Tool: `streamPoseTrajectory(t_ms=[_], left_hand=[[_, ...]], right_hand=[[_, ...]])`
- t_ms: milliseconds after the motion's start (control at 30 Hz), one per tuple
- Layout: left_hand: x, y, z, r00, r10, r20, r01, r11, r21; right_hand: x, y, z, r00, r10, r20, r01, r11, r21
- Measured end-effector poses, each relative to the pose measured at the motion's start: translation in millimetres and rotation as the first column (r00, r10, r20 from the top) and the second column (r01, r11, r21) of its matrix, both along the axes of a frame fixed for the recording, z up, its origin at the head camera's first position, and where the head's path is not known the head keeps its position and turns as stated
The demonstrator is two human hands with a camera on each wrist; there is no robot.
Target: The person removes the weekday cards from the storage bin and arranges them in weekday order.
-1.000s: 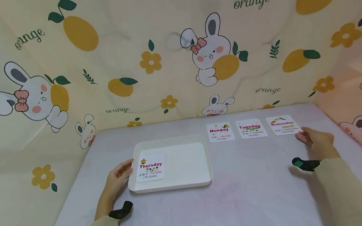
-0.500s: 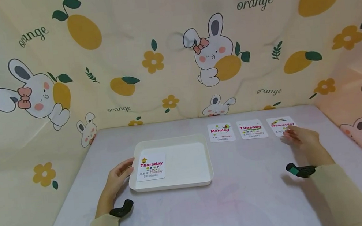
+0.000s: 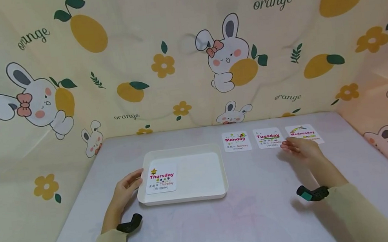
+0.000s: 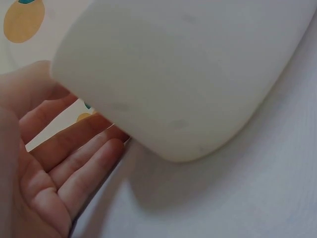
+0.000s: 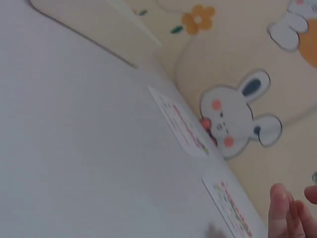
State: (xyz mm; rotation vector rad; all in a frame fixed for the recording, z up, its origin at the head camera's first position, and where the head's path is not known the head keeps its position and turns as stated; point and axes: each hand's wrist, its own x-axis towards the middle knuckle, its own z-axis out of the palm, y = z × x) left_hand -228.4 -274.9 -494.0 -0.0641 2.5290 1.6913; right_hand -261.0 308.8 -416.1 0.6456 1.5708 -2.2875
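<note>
Head view: our loose left hand point(image 3: 125, 191) touches the tray point(image 3: 199, 175), maybe to steady it, our empty right hand point(image 3: 305, 150) near cards point(image 3: 267, 137) right of it.

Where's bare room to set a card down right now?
Free: the tray right of the Thursday card; the table on the tray's near side and between its right rim and the right grip. Crowded: the far row, Monday card, Tuesday card and Wednesday card, with the right grip close by; also the tray's left rim, where the left grip rests.
</note>
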Motion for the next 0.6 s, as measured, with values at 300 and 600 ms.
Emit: streamPoseTrajectory(t_ms=[300,600], left_hand=[[0.5,-2,-2.6,1.000,-0.005,-0.019,0.005,1.000,0.020],[0.7,1,-0.6,1.000,0.001,-0.010,-0.001,1.000,0.006]], right_hand=[[12.2,-37,-0.6,0.979,0.167,-0.119,-0.162,0.985,0.051],[20.2,-61,-3.6,0.960,0.233,-0.154,-0.219,0.971,0.101]])
